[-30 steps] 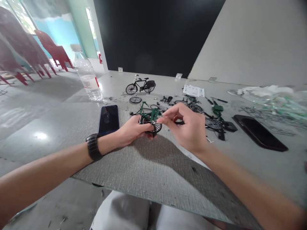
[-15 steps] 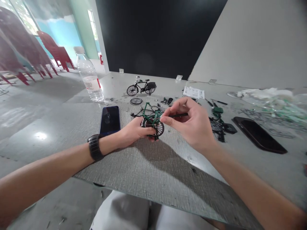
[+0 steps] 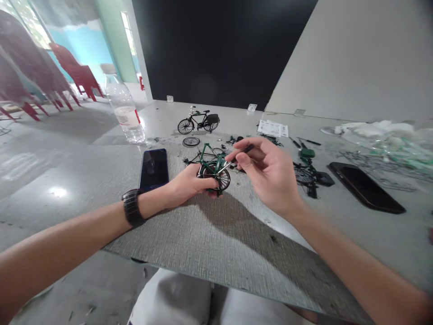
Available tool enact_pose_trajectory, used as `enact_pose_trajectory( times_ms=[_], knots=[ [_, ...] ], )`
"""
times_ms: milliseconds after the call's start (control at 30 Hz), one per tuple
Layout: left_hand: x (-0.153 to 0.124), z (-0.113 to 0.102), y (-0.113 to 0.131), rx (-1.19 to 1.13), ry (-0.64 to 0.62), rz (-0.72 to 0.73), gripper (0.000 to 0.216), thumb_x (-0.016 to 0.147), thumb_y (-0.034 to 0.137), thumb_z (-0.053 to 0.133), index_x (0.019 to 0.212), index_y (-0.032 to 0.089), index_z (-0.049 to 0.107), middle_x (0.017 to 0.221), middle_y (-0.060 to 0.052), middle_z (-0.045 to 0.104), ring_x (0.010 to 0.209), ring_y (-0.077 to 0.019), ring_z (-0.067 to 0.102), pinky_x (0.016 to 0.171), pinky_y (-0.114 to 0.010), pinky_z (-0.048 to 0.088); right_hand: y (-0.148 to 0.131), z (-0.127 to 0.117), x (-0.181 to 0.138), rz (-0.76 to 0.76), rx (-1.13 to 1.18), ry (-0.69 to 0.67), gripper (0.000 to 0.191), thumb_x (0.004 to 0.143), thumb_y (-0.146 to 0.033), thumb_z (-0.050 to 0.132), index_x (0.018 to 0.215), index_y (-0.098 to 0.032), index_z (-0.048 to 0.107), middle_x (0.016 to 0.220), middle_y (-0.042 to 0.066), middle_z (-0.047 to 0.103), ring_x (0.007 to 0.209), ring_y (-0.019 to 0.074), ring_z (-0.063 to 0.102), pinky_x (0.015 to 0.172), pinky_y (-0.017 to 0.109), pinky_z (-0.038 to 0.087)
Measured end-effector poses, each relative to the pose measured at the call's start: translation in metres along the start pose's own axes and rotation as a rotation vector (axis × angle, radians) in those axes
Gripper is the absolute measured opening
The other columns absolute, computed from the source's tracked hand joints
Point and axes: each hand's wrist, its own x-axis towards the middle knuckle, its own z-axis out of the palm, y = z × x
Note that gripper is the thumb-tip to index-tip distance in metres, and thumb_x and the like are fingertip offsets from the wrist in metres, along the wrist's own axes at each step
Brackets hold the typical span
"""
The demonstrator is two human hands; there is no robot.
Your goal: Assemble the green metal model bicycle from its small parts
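the person's left hand (image 3: 189, 186) is curled closed around a half-built green model bicycle (image 3: 212, 166), gripping it by the rear wheel and frame, low over a woven grey mat (image 3: 203, 243). the right hand (image 3: 269, 174) hovers just beside it, thumb and first fingers pinched on a small black screwdriver (image 3: 244, 152), whose thin metal tip reaches into the green frame near the rear wheel. the other fingers of that hand stay loosely curled. a black band (image 3: 131, 207) wraps the left wrist.

just left of the model, a dark blue phone (image 3: 154, 169) lies on the mat's edge, and a clear plastic water bottle (image 3: 123, 110) stands farther back. beyond the hands sit a finished black model bicycle (image 3: 198, 122) and a loose spoked wheel (image 3: 191, 141). to the right are a white instruction sheet (image 3: 272, 128), scattered green parts (image 3: 307, 153), another spoked wheel (image 3: 303, 175) and a black phone (image 3: 365, 187), all on the pale table (image 3: 372, 243). crumpled clear plastic packaging (image 3: 382, 135) is heaped at the far right, and red plastic chairs (image 3: 76, 74) stand across the room.
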Motion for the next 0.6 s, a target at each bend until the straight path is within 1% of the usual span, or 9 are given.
enact_pose_trajectory(
  times_ms=[133, 267, 600],
  knots=[
    [-0.0001, -0.0001, -0.0002, -0.025, 0.000, 0.005, 0.008, 0.078, 0.018, 0.066, 0.080, 0.010, 0.063, 0.074, -0.007, 0.067, 0.067, -0.0152, 0.065, 0.064, -0.027, 0.051, -0.0015, 0.0004, -0.0020, -0.085, -0.068, -0.005, 0.015, 0.097, -0.037, 0.061, 0.101, -0.022, 0.060, 0.086, 0.004, 0.071, 0.081, 0.0179, 0.070, 0.071, 0.032, 0.058],
    [-0.0004, -0.0002, -0.0004, -0.033, 0.007, 0.009, 0.009, 0.078, 0.018, 0.067, 0.080, 0.010, 0.063, 0.074, -0.007, 0.067, 0.067, -0.0155, 0.066, 0.064, -0.027, 0.052, -0.0005, 0.0024, -0.0039, -0.112, -0.110, -0.030, 0.014, 0.097, -0.036, 0.060, 0.099, -0.022, 0.060, 0.084, 0.003, 0.070, 0.079, 0.0171, 0.070, 0.069, 0.031, 0.057],
    [0.0012, -0.0026, -0.0036, 0.016, 0.018, 0.007, 0.009, 0.078, 0.019, 0.066, 0.081, 0.011, 0.063, 0.074, -0.006, 0.068, 0.066, -0.0154, 0.066, 0.064, -0.028, 0.052, 0.0007, 0.0028, -0.0049, -0.178, -0.174, -0.039, 0.010, 0.097, -0.032, 0.061, 0.099, -0.023, 0.062, 0.085, 0.002, 0.070, 0.076, 0.0165, 0.070, 0.066, 0.029, 0.057]
  ],
)
